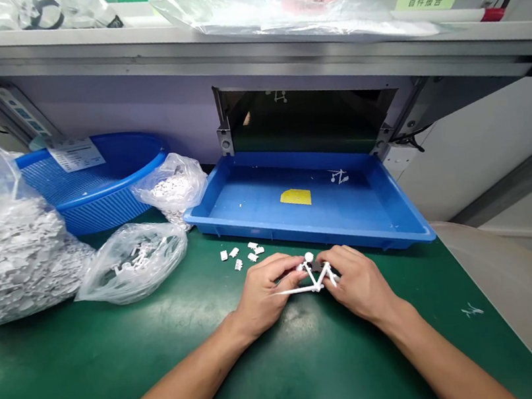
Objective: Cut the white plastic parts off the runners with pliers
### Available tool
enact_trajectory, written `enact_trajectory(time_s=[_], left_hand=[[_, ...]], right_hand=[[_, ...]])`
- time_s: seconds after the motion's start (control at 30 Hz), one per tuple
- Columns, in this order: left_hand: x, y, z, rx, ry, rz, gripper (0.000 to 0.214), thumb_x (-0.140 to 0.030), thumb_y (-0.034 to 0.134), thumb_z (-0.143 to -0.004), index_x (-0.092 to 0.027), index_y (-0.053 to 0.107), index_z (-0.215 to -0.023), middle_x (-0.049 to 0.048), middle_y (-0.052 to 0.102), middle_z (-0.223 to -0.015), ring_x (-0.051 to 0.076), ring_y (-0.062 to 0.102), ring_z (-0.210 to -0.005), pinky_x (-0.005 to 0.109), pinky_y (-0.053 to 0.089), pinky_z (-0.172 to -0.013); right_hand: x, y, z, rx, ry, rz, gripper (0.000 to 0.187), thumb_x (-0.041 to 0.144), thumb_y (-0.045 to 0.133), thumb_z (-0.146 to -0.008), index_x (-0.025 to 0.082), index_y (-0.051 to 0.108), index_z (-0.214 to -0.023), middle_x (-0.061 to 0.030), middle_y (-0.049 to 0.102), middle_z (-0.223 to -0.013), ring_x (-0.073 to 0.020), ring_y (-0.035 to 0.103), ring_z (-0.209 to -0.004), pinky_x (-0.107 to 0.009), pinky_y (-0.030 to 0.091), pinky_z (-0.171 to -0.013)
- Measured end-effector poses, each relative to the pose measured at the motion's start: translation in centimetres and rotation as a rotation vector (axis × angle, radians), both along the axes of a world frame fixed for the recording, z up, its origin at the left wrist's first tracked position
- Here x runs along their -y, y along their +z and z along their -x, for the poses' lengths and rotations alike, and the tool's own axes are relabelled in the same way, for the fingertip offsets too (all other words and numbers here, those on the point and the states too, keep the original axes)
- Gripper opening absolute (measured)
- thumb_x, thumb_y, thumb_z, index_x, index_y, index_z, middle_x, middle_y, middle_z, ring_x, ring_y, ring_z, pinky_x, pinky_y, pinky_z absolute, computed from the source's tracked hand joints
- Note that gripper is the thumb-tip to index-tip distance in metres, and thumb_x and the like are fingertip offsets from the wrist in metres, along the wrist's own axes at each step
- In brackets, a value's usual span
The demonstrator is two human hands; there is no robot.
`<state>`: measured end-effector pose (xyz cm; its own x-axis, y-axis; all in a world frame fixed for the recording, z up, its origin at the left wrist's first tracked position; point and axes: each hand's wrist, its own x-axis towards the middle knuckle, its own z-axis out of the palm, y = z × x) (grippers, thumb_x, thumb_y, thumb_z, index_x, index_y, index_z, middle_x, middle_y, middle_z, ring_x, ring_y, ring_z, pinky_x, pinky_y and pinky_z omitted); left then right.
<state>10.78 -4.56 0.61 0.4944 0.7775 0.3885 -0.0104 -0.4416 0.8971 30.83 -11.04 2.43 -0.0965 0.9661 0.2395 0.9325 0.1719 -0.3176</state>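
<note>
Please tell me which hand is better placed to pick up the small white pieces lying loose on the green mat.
The left, I'd judge: the left hand sits just below those pieces, while the right hand is farther off. Both hands hold the white plastic runner, though.

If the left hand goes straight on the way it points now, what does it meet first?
The left hand meets the white plastic runner at its fingertips; beyond it, probably the blue tray, though depth is unclear.

Green label (pixel 426 1) on the shelf (pixel 245 62) — 首件报告; white tag (pixel 75 154) on the basket (pixel 97 208) — blurred.
</note>
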Motion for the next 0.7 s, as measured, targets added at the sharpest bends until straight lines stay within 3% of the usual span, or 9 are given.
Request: enact_trajectory(time_s=[0.13, 0.27, 0.4, 0.53, 0.63, 0.7], left_hand=[[-0.4, -1.3, -0.5, -0.055, -0.010, 0.050, 0.020, -0.026, 0.063, -0.090, -0.019, 0.073, -0.106, 0.0051, 0.069, -0.095, 0.015, 0.066, -0.079, 0.022, 0.054, -0.072], [-0.7, -2.4, -1.1, -0.100, -0.017, 0.114, 0.022, -0.030, 0.061, -0.091, -0.017, 0.072, -0.106, 0.0053, 0.067, -0.092, 0.012, 0.063, -0.063, 0.022, 0.053, -0.062], [-0.7, -1.0, -0.1, -0.103, 0.069, 0.016, 0.023, -0.028, 0.059, -0.093, -0.019, 0.071, -0.109, 0.0051, 0.068, -0.094, 0.012, 0.063, -0.068, 0.023, 0.053, -0.067], [-1.8, 2.7, 4.4, -0.064, 0.339, -0.158, 0.024, -0.028, 0.056, -0.095, -0.020, 0.070, -0.111, 0.0059, 0.068, -0.100, 0.017, 0.064, -0.087, 0.025, 0.052, -0.079], [-3.6, 4.7, 10.1, -0.117, 0.608, -0.243, 0.026, -0.030, 0.054, -0.095, -0.019, 0.070, -0.111, 0.0062, 0.067, -0.105, 0.018, 0.064, -0.090, 0.026, 0.052, -0.081], [-5.0, 5.0, 14.5, -0.274, 0.742, -0.267, 0.026, -0.030, 0.054, -0.093, -0.020, 0.070, -0.110, 0.0060, 0.068, -0.107, 0.019, 0.064, -0.093, 0.028, 0.051, -0.083]], right_hand=[[-0.4, -0.4, -0.6, 0.020, -0.034, 0.130, 0.013, 0.019, 0.058, -0.083, 0.023, 0.065, -0.093, -0.0012, 0.063, -0.083, -0.0178, 0.056, -0.079, -0.027, 0.039, -0.070], [-0.8, 0.1, -2.6, 0.066, -0.160, 0.238, 0.014, 0.020, 0.055, -0.082, 0.024, 0.067, -0.087, -0.0002, 0.066, -0.082, -0.0176, 0.060, -0.076, -0.027, 0.039, -0.068], [0.0, 3.1, -4.7, -0.073, -0.218, 0.266, 0.018, 0.031, 0.054, -0.086, 0.027, 0.069, -0.094, 0.0003, 0.070, -0.092, -0.0199, 0.064, -0.083, -0.028, 0.045, -0.073], [2.1, 5.8, -6.1, -0.209, -0.036, 0.385, 0.031, 0.050, 0.058, -0.086, 0.029, 0.069, -0.107, -0.0027, 0.065, -0.117, -0.0247, 0.062, -0.103, -0.028, 0.049, -0.084], [2.9, 5.1, -6.3, -0.129, 0.123, 0.557, 0.032, 0.049, 0.062, -0.084, 0.032, 0.069, -0.110, -0.0039, 0.063, -0.123, -0.0253, 0.062, -0.106, -0.027, 0.050, -0.084], [3.1, 3.8, -5.6, -0.039, 0.139, 0.594, 0.028, 0.045, 0.064, -0.081, 0.032, 0.071, -0.106, -0.0043, 0.067, -0.113, -0.0242, 0.065, -0.096, -0.026, 0.050, -0.075]])
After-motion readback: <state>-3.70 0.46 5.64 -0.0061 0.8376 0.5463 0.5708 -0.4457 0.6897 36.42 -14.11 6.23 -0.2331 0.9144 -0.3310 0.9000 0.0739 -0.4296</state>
